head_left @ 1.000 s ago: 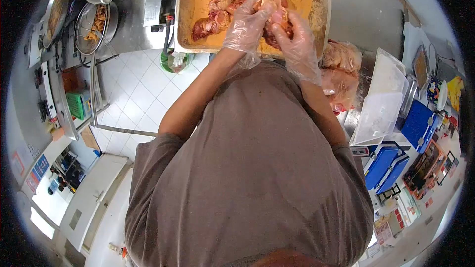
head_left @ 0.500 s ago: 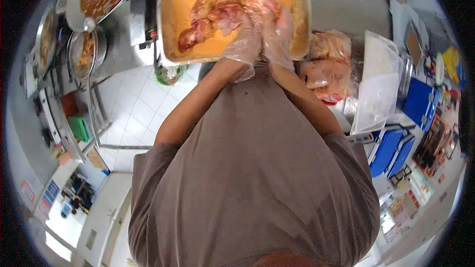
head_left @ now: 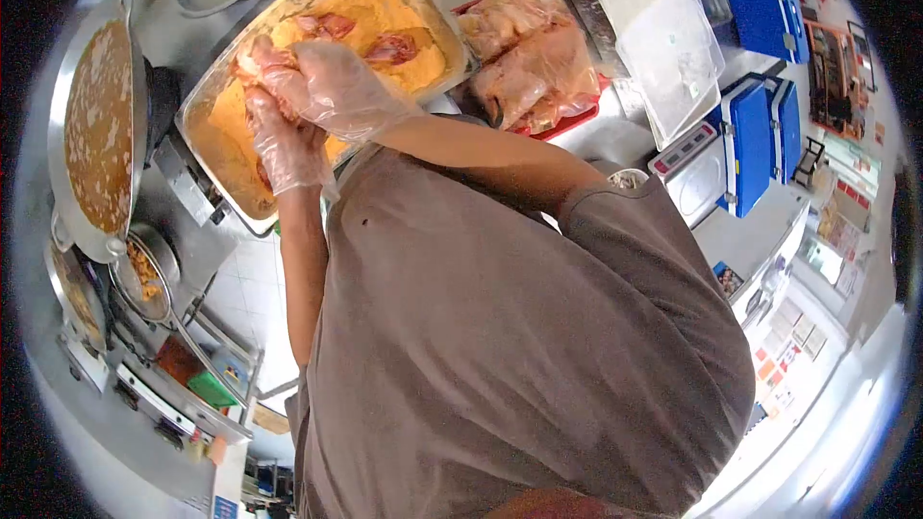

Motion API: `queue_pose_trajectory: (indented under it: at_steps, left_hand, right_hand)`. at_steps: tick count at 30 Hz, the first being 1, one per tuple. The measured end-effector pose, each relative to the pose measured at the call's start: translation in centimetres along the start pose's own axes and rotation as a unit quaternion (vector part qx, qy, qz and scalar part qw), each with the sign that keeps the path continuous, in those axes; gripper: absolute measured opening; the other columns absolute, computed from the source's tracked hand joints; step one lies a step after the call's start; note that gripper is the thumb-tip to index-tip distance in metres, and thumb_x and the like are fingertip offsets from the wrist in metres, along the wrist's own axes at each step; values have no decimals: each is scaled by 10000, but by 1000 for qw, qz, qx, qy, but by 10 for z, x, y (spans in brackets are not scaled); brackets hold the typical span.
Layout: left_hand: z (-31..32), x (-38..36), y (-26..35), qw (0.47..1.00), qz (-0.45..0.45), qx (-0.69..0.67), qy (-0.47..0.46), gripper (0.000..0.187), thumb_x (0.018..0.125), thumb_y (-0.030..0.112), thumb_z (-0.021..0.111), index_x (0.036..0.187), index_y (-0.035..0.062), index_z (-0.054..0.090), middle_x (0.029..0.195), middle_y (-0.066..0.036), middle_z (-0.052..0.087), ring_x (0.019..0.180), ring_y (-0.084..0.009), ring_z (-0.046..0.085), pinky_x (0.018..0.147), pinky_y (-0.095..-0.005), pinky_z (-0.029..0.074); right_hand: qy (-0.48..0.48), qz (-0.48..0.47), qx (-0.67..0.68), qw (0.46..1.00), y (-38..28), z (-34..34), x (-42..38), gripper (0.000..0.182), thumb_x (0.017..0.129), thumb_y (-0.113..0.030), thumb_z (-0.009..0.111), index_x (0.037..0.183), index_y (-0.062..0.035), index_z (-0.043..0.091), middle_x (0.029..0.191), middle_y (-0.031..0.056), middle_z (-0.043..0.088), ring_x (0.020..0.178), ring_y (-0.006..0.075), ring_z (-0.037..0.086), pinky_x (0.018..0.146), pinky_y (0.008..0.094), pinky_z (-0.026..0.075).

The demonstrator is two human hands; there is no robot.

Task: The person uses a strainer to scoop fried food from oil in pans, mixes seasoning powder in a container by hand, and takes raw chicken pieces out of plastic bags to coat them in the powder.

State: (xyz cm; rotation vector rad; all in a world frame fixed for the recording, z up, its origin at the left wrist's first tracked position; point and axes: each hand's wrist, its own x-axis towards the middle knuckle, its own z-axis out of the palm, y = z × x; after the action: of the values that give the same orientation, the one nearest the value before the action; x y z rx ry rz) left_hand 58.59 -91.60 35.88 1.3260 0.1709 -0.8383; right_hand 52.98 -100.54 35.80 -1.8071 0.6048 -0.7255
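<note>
Where both gloved hands meet over the near-left end of the tray (head_left: pixel 437 24): right hand (head_left: pixel 332 86) closed over a chicken piece (head_left: pixel 252 60), left hand (head_left: pixel 284 149) cupped beneath, grip unclear. More chicken lies beyond, toward the tray's far end. Beside it: bagged chicken (head_left: pixel 524 53), pan of sauce (head_left: pixel 96 125).

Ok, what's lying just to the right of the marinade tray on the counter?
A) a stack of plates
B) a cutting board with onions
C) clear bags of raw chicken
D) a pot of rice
C: clear bags of raw chicken lie right beside the orange marinade tray, where both gloved hands work.
</note>
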Motion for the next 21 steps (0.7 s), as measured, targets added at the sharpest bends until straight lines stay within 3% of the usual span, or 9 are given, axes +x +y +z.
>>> queue_pose_trajectory:
  at_steps: [3,6,11,14,15,16,18,19,21]
  left_hand:
    - [-19,9,-10,993,6,-86,-86,587,1046,542,424,1415,91,499,1363,-85,593,1262,-233,568,1097,-427,459]
    - [-27,16,-18,989,-2,-126,-78,569,1051,519,443,1413,84,499,1208,-56,656,1118,-192,632,983,-371,521]
    - [-29,10,-27,997,50,19,-53,478,1040,569,434,1258,170,584,899,33,659,675,-116,574,562,-275,457]
    - [-43,24,-29,996,15,-18,-88,437,1056,562,396,1059,182,610,686,15,599,533,-117,521,474,-287,410]
    - [-32,21,-21,986,52,156,11,456,1081,507,352,1025,129,599,688,-31,615,544,-155,560,502,-326,436]
    - [-25,17,-10,937,109,333,5,514,1090,487,302,1058,77,611,680,-64,627,576,-183,586,533,-362,460]
    - [-36,31,-16,909,173,376,-42,368,1047,305,483,1297,38,441,975,-136,629,730,-237,622,660,-363,514]
    - [-42,38,-20,893,207,395,-63,489,1025,213,574,1417,18,356,1122,-171,630,807,-265,640,724,-363,541]
    - [-11,7,10,949,141,274,-64,674,983,165,644,1504,40,236,1344,-216,525,1048,-317,602,867,-370,536]
  right_hand:
    - [2,-9,26,1000,12,8,2,531,961,-444,578,775,47,654,723,270,647,744,445,672,683,491,517]
    - [-22,63,112,991,-11,-2,0,560,963,-472,573,795,56,654,724,271,645,767,436,680,688,481,519]
    - [-53,-37,-2,998,22,8,-8,532,966,-471,577,922,52,666,839,285,674,831,421,692,719,483,525]
    - [-68,100,16,992,19,3,-5,483,976,-436,574,995,38,665,902,277,691,872,419,692,766,484,531]
    - [-68,91,54,992,14,0,-1,471,982,-422,567,1009,38,664,890,265,694,877,410,696,772,480,534]
    - [-67,83,90,990,12,-3,2,459,989,-408,559,1022,38,663,877,253,698,882,401,700,779,476,537]
    - [-37,77,15,996,28,-1,1,447,1004,-393,534,1081,30,657,870,229,707,862,363,713,770,452,545]
    - [-49,86,24,995,26,-5,1,450,1006,-399,531,1096,25,654,872,225,710,858,347,716,773,444,547]
    - [-69,107,37,991,12,-15,2,456,1011,-409,525,1126,15,648,877,216,716,848,316,723,780,426,552]
